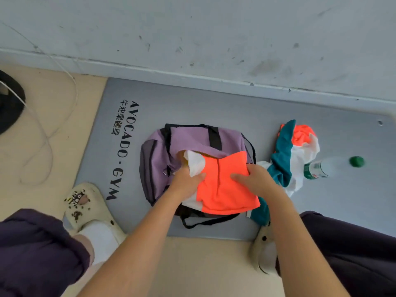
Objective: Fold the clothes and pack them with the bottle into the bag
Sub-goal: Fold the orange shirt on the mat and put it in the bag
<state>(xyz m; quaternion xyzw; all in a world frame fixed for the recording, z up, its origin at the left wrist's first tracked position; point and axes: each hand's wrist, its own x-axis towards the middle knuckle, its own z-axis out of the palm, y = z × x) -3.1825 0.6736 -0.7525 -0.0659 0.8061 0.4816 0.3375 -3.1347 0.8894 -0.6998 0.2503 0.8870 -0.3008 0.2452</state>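
grey gym mat [214, 103] on beige floor [53, 125] against scuffed wall [192, 28].

Folded orange-white garment [225, 189] lies half inside the open purple bag [192, 140].
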